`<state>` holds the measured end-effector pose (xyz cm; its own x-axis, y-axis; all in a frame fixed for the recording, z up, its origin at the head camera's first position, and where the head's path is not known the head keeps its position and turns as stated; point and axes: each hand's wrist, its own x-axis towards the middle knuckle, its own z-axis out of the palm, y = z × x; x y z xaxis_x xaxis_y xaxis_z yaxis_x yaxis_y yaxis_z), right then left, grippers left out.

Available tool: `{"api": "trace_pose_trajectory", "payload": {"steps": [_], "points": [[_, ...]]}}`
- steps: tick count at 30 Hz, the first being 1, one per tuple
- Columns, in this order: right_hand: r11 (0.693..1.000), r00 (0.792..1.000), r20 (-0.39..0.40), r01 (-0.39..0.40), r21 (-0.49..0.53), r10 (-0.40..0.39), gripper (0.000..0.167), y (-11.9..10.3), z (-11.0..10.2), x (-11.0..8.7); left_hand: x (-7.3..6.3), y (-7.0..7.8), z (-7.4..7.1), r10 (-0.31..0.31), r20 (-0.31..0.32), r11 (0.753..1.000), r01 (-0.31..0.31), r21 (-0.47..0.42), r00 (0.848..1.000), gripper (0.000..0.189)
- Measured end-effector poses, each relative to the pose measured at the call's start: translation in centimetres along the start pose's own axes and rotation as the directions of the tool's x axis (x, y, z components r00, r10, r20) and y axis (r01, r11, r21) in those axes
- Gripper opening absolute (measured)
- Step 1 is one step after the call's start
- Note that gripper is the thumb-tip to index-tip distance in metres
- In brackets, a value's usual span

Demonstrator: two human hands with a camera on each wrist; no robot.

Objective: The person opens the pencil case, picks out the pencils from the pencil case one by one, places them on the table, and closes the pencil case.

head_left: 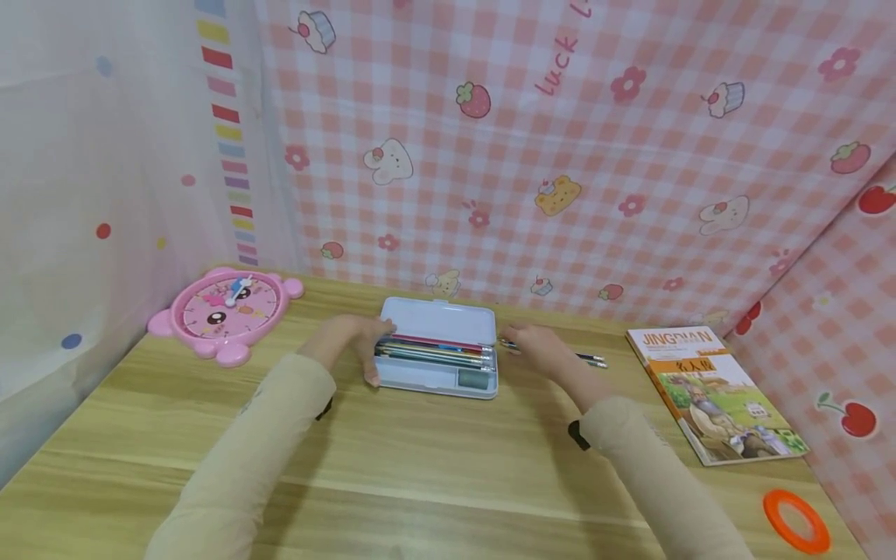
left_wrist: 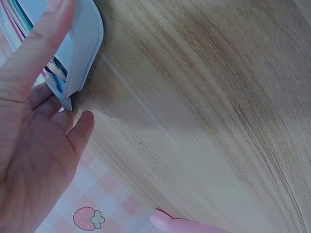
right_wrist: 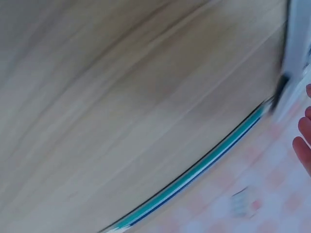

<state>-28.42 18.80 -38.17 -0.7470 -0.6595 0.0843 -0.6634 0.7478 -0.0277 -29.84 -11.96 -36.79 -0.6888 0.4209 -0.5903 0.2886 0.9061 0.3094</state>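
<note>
A white pencil case [head_left: 437, 317] lies with its lid raised on the table, holding several pencils [head_left: 434, 354] and a grey-green eraser [head_left: 473, 379]. My left hand [head_left: 350, 342] grips its left end, the thumb along the front and the fingers at the back. In the left wrist view, the thumb lies across the case's wall [left_wrist: 87, 48]. Right of the case, my right hand [head_left: 542, 350] is over a few loose pencils [head_left: 593, 360] on the table. The right wrist view, which is blurred, shows its fingers [right_wrist: 303, 128] apart from these pencils [right_wrist: 194, 170].
A pink bear-shaped clock [head_left: 231, 311] lies at the back left. To the right are a book [head_left: 714, 397] with an illustrated cover and an orange ring [head_left: 796, 521] near the table's right edge. A pink checked cloth [head_left: 448, 179] hangs behind the table [head_left: 434, 482].
</note>
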Motion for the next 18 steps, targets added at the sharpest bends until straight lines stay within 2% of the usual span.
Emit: {"api": "trace_pose_trajectory", "payload": {"steps": [4,8,14,18], "points": [[0.999,0.997,0.063,0.037,0.04,-0.039,0.021,-1.9,0.1,1.7,0.0,-0.1,0.0,-0.004,0.005,1.0,0.004,0.003,1.0,0.109],[0.995,0.992,0.118,0.038,0.091,-0.048,0.017,-3.1,0.4,2.8,0.1,-0.2,0.0,-0.01,0.007,1.0,0.01,0.01,1.0,0.109],[0.992,0.984,0.171,0.031,0.123,-0.051,0.017,-3.6,1.1,3.8,0.1,-0.1,0.1,-0.005,0.001,1.0,0.005,0.011,1.0,0.11],[0.99,0.985,0.171,0.0,0.144,-0.025,0.016,-3.9,1.2,4.1,0.0,-0.1,0.0,-0.002,-0.005,1.0,0.002,0.006,1.0,0.11]]}}
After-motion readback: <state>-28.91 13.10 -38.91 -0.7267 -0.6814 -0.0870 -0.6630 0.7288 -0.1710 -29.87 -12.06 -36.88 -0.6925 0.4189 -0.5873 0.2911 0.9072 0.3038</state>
